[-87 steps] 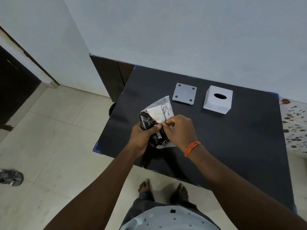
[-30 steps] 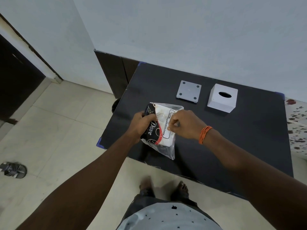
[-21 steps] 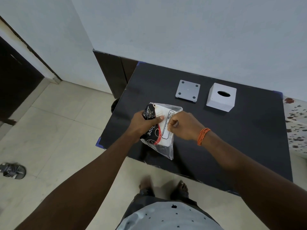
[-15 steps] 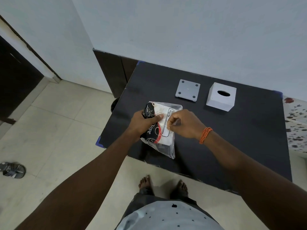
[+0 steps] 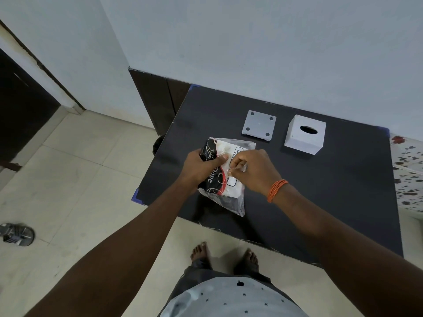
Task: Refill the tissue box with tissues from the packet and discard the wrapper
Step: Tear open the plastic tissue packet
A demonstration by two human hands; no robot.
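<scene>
A tissue packet (image 5: 223, 179) in clear plastic with black, white and red print is held just above the near left part of the black table (image 5: 320, 191). My left hand (image 5: 201, 167) grips its black left side. My right hand (image 5: 254, 171) pinches the plastic wrapper at the packet's right side between thumb and fingers. The white cube tissue box (image 5: 305, 135), oval slot facing up, stands at the back of the table. Its grey square base plate (image 5: 259, 125) with four round feet lies separately to the left of the box.
The table's back edge meets a pale wall. A dark cabinet (image 5: 158, 99) stands at the table's back left. A floral-patterned surface (image 5: 409, 175) adjoins the right side. A sandal (image 5: 16, 234) lies on the tiled floor at left. My bare feet (image 5: 225, 255) stand at the front edge.
The packet was turned from standing tilted to lying more lengthwise in my hands. My right hand's pinch has shifted slightly on the wrapper. The box and plate have not moved.
</scene>
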